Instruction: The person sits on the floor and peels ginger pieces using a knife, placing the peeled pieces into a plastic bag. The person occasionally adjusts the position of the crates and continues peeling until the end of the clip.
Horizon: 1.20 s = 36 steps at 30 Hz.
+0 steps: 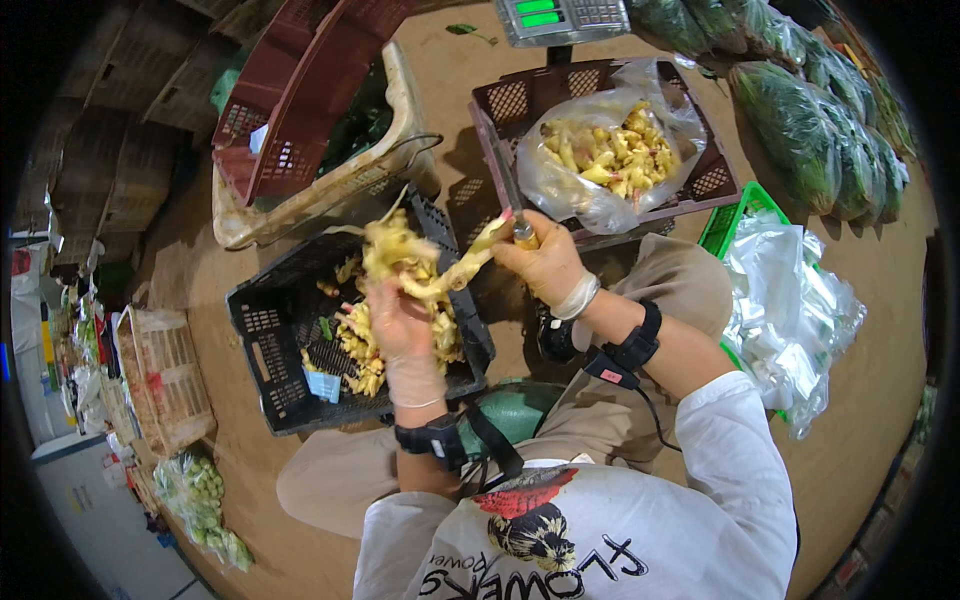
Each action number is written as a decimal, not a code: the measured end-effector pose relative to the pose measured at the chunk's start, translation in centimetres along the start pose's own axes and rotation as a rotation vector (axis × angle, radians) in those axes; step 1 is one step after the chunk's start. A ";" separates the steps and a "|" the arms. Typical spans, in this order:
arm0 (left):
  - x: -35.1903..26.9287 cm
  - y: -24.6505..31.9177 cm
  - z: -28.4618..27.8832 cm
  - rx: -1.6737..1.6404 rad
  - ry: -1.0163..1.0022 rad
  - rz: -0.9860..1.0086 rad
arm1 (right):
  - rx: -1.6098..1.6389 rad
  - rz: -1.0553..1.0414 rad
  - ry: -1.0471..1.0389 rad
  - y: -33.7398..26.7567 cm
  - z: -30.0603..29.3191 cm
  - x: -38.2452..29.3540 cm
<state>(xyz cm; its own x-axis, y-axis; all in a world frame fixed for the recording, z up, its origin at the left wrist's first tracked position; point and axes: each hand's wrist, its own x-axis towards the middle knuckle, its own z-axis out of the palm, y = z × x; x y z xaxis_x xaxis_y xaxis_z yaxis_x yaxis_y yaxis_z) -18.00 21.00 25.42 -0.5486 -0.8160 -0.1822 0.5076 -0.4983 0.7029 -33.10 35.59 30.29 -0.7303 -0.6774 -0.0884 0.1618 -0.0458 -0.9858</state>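
My left hand (405,319), in a clear thin glove, grips a piece of young ginger (401,251) over the black plastic crate (259,315). The ginger is blurred, and one long stalk of it with a pink tip reaches right, towards my other hand. My right hand (546,261), gloved too, is closed around the handle of a knife (514,187), blade pointing away from me. Its thumb is close to the stalk's tip; contact cannot be told. More ginger (364,345) and a blue paper piece (322,384) lie inside the black crate.
A maroon crate (491,135) under a digital scale display (559,21) holds a plastic bag of ginger (611,154). Clear bags (780,292) fill a green basket (754,199) at right. Bagged greens (795,135) lie beyond. At upper left, a maroon crate (300,97) tilts over a pale tub (315,202).
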 end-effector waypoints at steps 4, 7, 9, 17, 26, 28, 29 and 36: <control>1.3 3.2 -2.3 -0.111 -0.061 -0.111 | -0.180 -0.344 0.227 -2.8 -5.5 1.6; 0.5 3.9 -3.9 -0.511 -0.161 -0.476 | -0.115 -0.486 0.473 -5.0 -10.0 3.5; -0.5 3.1 -4.5 -0.377 -0.040 -0.420 | -0.028 -0.286 0.609 -5.5 -12.2 4.2; -1.5 -0.1 -4.6 -0.202 -0.004 -0.432 | 0.307 -0.006 0.349 -4.4 -11.7 3.7; -3.9 1.2 -2.0 -0.103 -0.381 -0.292 | 0.624 0.646 -0.146 -0.9 0.4 0.7; -4.1 1.0 -1.5 -0.101 -0.299 -0.241 | 0.708 0.683 -0.178 -0.4 1.8 0.2; -4.3 0.8 -1.2 -0.156 -0.337 -0.261 | 0.764 0.672 -0.202 -0.3 2.4 0.0; -5.6 2.0 -0.7 -0.047 -0.319 -0.187 | 0.034 0.404 -0.283 -0.3 7.0 -1.6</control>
<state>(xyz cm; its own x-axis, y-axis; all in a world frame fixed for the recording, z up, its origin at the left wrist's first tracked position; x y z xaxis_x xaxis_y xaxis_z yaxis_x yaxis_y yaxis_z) -13.47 24.36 27.38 -0.8104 -0.5810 -0.0761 0.4050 -0.6492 0.6438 -27.35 31.59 31.73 -0.3964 -0.8188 -0.4153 0.4194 0.2408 -0.8753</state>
